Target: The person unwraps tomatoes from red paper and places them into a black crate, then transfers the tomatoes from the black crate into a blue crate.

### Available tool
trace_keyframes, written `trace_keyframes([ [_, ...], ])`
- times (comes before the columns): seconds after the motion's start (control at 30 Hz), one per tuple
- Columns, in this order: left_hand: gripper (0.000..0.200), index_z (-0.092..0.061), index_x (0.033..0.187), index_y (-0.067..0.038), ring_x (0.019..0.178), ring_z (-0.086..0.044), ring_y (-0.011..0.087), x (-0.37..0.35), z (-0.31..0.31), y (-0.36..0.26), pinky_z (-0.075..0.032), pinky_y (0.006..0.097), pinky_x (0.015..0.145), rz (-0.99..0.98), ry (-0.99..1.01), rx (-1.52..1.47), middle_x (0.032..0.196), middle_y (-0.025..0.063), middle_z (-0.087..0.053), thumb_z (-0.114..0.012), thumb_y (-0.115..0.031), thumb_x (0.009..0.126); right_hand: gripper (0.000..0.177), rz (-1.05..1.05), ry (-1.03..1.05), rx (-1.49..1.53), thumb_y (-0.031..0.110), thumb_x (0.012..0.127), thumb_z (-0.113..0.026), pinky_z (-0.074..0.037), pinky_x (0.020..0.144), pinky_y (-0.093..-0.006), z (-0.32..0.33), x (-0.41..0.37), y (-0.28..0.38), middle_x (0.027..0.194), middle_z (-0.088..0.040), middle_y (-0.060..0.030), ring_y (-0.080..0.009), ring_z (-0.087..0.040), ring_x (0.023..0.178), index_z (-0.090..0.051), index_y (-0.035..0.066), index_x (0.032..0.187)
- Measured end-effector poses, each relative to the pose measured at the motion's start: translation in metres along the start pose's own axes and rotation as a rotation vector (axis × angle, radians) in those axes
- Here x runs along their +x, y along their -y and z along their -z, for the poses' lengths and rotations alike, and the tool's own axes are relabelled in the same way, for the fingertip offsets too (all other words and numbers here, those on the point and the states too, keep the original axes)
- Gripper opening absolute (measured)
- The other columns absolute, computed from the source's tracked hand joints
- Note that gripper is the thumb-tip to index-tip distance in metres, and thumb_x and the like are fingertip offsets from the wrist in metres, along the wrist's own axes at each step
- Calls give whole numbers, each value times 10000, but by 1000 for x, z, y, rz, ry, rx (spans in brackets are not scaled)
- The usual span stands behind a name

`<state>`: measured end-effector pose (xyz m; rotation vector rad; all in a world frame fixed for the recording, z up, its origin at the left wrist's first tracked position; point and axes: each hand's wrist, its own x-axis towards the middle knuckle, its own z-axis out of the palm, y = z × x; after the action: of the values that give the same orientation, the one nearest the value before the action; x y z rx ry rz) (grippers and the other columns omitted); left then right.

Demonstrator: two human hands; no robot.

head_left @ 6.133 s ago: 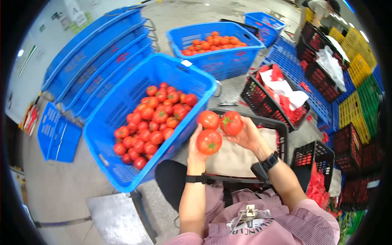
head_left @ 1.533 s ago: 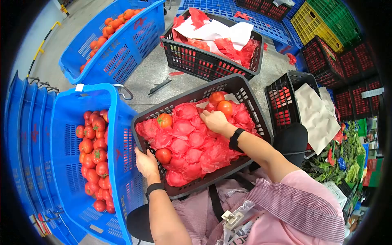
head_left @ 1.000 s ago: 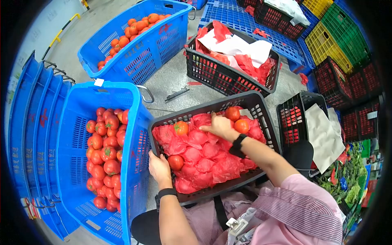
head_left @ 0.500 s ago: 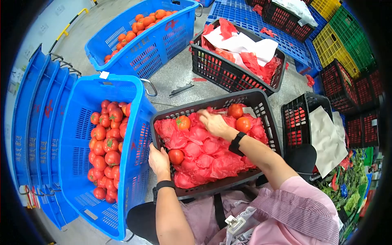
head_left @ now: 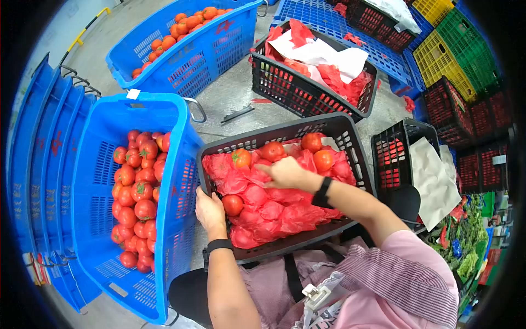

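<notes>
A black crate [head_left: 285, 247] sits at my lap, filled with tomatoes wrapped in red plastic [head_left: 263, 211]. Several bare tomatoes lie on top, one of them a tomato [head_left: 272, 151] just above my right hand. My right hand [head_left: 287, 173] is over the wrapped tomatoes at the crate's middle, its fingers bent down to the red plastic; whatever they pinch is too small to make out. At the crate's left rim is my left hand [head_left: 210, 211], with fingers wrapped on the edge beside a bare tomato [head_left: 233, 205].
To the left stands a blue basket [head_left: 181, 181] of tomatoes, with another blue basket [head_left: 219, 52] behind it. A black crate [head_left: 307, 93] with red plastic and paper is ahead. Right of me is a black crate [head_left: 392, 156] with brown paper [head_left: 433, 183].
A bare tomato now shows at the back of the crate, where my right hand was. My right hand has moved toward the crate's middle. The view has shifted slightly.
</notes>
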<state>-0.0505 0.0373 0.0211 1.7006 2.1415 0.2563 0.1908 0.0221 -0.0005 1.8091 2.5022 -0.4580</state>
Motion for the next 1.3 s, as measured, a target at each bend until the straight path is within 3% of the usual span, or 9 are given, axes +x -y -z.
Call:
trace_keyframes([
  [0.2, 663, -282, 1417, -107, 1345, -259, 344, -11, -12, -7, -244, 534, 1063, -468, -317, 394, 1424, 188, -313, -548, -125, 811, 242, 168, -49, -258, 287, 780, -594, -467, 528, -377, -27, 28, 11, 688, -634, -58, -233, -641, 646, -610, 106, 939],
  [0.3, 628, -343, 1375, -55, 1357, -231, 369, -10, -43, -11, -218, 491, 1100, -823, -71, 211, 1458, 192, -241, -554, -82, 784, 119, 282, -150, -251, 169, 784, -509, -474, 507, -370, -41, 14, 5, 719, -609, -61, -222, -627, 661, -601, 112, 832],
  [0.43, 742, -272, 1383, -29, 1284, -307, 423, 1, -74, -41, -275, 454, 1077, -286, -27, -134, 1398, 261, -267, -644, -62, 742, 74, 445, -291, -126, 154, 753, -521, -479, 508, -391, -46, 16, -3, 776, -542, -72, -243, -595, 641, -565, 116, 799],
  [0.53, 757, -254, 1361, -3, 1226, -352, 446, 2, -69, -51, -312, 456, 1044, -30, 28, -206, 1321, 293, -317, -669, -73, 732, 106, -51, -441, 255, 108, 734, -552, -494, 594, -435, -37, 5, -17, 932, -563, -95, -316, -596, 720, -568, 105, 839],
  [0.57, 745, -255, 1344, 7, 1194, -381, 448, 2, -65, -52, -341, 452, 1021, 18, 49, -186, 1281, 290, -350, -672, -80, 732, 152, 11, -745, 401, 86, 764, -596, -494, 586, -402, -37, 8, -34, 963, -597, -94, -280, -603, 709, -585, 104, 914],
  [0.67, 567, -366, 1217, 22, 1086, -475, 435, 6, -84, -47, -428, 456, 907, 43, -16, -252, 1212, 278, -399, -639, 9, 720, 112, -449, -366, 1343, 135, 881, -620, -425, 623, -216, -12, -23, -95, 811, -594, 27, -35, -511, 728, -600, 66, 966],
  [0.9, 197, -595, 938, 54, 911, -584, 431, -6, -89, -35, -473, 475, 808, -209, 175, -150, 922, 284, -600, -571, -20, 757, 414, -180, -313, 563, 246, 744, -710, -491, 794, -320, 54, -6, -42, 971, -643, -122, -204, -628, 877, -588, 68, 1097],
  [1.1, 260, -645, 971, 7, 910, -633, 358, -36, -54, -13, -481, 413, 807, -115, 277, -337, 921, 252, -643, -639, -137, 755, 969, 287, 68, 93, 375, 642, -741, -452, 503, -411, 36, 44, 42, 611, -583, -125, -304, -604, 575, -230, 223, 1451],
  [1.3, 263, -527, 976, 35, 815, -615, 304, -11, -95, 7, -497, 384, 730, 206, -31, -692, 897, 192, -598, -626, 18, 734, 397, 303, -46, 25, 295, 701, -644, -460, 481, -398, -30, 61, 57, 635, -596, -101, -272, -616, 578, -603, 153, 1069],
])
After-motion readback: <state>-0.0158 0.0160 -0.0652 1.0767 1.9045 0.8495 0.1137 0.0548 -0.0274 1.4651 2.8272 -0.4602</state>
